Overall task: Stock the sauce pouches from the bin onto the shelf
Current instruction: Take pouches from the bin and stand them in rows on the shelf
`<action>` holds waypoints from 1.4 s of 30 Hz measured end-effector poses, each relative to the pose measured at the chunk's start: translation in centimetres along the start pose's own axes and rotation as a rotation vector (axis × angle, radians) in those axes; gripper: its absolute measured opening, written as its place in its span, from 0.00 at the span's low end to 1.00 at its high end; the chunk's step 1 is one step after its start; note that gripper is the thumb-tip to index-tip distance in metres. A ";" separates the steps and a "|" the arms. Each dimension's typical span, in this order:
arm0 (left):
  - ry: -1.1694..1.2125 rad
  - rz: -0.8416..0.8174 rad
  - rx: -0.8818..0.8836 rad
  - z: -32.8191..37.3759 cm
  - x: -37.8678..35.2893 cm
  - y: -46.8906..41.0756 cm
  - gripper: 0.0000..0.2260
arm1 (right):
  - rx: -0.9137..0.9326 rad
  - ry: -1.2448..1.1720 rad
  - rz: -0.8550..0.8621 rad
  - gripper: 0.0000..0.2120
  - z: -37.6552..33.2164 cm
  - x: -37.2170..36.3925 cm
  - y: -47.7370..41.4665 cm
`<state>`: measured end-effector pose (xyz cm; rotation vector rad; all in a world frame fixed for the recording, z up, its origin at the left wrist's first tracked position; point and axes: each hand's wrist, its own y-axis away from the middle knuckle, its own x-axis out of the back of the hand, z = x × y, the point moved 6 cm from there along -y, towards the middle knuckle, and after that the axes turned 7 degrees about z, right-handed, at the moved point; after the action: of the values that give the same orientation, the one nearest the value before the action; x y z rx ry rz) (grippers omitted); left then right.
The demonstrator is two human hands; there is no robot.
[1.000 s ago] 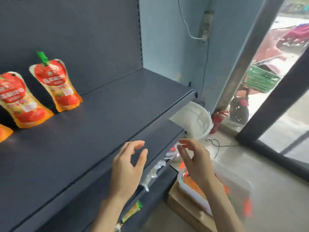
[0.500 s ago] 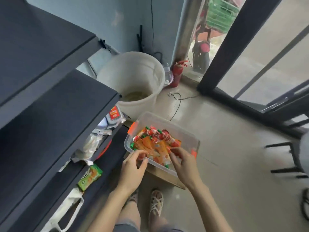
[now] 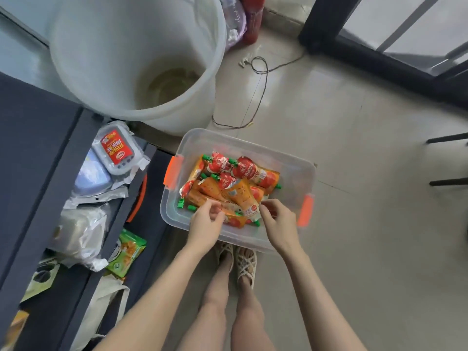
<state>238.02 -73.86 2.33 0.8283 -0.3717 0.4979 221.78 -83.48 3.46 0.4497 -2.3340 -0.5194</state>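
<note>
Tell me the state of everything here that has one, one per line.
Clear plastic bin with orange latches: lid off, partly full.
Red-and-orange sauce pouches with green caps: capped, heaped in bin.
White plastic bucket: open, nearly empty.
Left hand: pinches a pouch.
Right hand: curled at a pouch, grip unclear.

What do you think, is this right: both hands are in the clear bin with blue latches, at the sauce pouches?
No. The head view shows orange latches, not blue. Otherwise right: left hand and right hand are in the clear bin, at the sauce pouches.
</note>
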 end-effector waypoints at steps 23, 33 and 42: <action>-0.245 -0.076 -0.142 -5.2 -9.3 -15.7 0.15 | -0.351 0.032 0.092 0.30 14.1 -10.0 -10.1; 0.154 -0.233 0.258 -6.6 -10.3 -11.5 0.11 | -0.837 -1.089 0.137 0.12 13.1 -12.9 -8.6; 0.326 0.224 0.335 -4.6 -12.9 -16.1 0.22 | -0.725 -0.758 0.307 0.08 18.0 -9.8 -9.3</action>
<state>236.87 -83.08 -16.73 1.0134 -0.0780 0.9072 217.78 -82.78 -18.67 -0.5288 -2.5717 -1.4917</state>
